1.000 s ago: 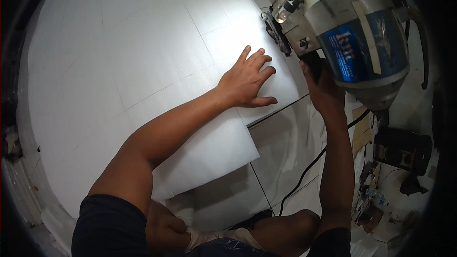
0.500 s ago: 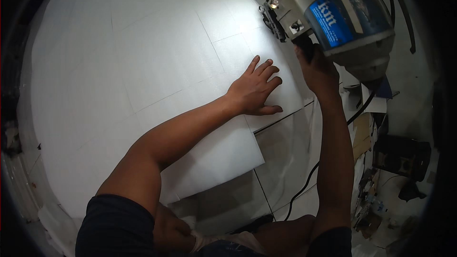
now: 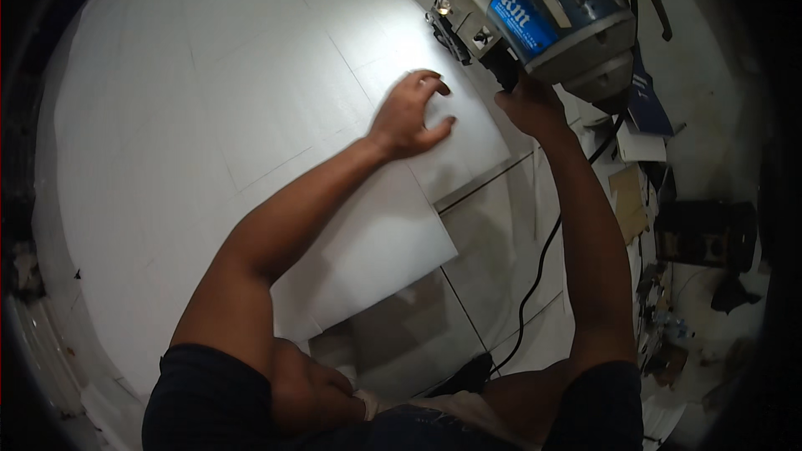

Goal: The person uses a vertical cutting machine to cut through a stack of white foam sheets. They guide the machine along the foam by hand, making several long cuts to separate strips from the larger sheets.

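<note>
A large stack of white foam sheet [image 3: 251, 92] with thin dark lines drawn across it fills the left and middle of the view. My left hand [image 3: 409, 115] is over its right part, fingers bent and thumb spread apart, holding nothing. At the upper right stands an electric cloth-cutting machine [image 3: 576, 12] with a grey and dark motor housing and a blue label. My right hand [image 3: 536, 107] is wrapped round its black handle [image 3: 503, 67]. The machine's lower part and blade are hidden. A small lamp [image 3: 444, 7] on its front lights the sheet.
A black power cable [image 3: 539, 271] runs from the machine down past my right forearm to the floor. Grey floor tiles [image 3: 401, 326] show in front of the sheet's cut corner. Along the right lie a dark box [image 3: 706, 234], a brown board [image 3: 628, 205], blue and white folders and scattered scraps.
The cutting machine and my right hand have shifted left and slightly up in view. My left hand has moved left and upward, its fingers now more curled.
</note>
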Tool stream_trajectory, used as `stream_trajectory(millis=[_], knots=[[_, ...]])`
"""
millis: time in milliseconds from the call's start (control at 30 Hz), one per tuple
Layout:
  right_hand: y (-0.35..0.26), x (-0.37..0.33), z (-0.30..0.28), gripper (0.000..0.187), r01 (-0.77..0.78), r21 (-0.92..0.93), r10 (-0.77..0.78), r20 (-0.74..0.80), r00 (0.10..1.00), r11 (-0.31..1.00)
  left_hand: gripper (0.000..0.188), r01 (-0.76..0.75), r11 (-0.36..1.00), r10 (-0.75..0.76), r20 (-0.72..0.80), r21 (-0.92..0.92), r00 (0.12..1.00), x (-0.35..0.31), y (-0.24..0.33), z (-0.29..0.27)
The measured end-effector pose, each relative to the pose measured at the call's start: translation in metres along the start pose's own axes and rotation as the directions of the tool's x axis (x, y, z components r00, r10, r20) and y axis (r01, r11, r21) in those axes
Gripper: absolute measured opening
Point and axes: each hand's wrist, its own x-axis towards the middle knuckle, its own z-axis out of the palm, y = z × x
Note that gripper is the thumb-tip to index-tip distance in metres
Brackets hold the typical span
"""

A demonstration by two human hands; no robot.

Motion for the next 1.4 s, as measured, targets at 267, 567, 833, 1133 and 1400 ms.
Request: stream_trajectory(millis=[267, 567, 833, 1133, 1400], knots=[[0.065, -0.109, -0.001, 0.079, -0.148, -0.049, 0.156, 0.249, 0.956, 0.988, 0.068, 0.198, 0.800, -0.271, 0.046, 0.567, 0.962, -0.033, -0.016, -0.043], [0.143, -0.243, -0.009, 0.067, 0.032, -0.018, -0.031, 0.068, 0.997, 0.999, 0.080, 0.134, 0.730, -0.306, 0.145, 0.671, 0.941, -0.039, -0.012, -0.038], [0.188, -0.258, 0.001, 0.057, 0.294, 0.331, -0.266, -0.130, 0.955, 0.897, 0.080, 0.145, 0.713, -0.337, 0.153, 0.686, 0.929, -0.043, -0.012, -0.039], [0.149, -0.261, -0.006, 0.045, 0.426, 0.265, -0.364, -0.254, 0.896, 0.865, 0.076, -0.012, 0.716, -0.245, 0.268, 0.698, 0.932, -0.035, 0.048, -0.069], [0.082, -0.278, -0.026, 0.032, 0.222, 0.330, -0.203, -0.092, 0.975, 0.917, 0.072, -0.014, 0.773, -0.215, 0.282, 0.635, 0.935, -0.036, 0.062, -0.070]])
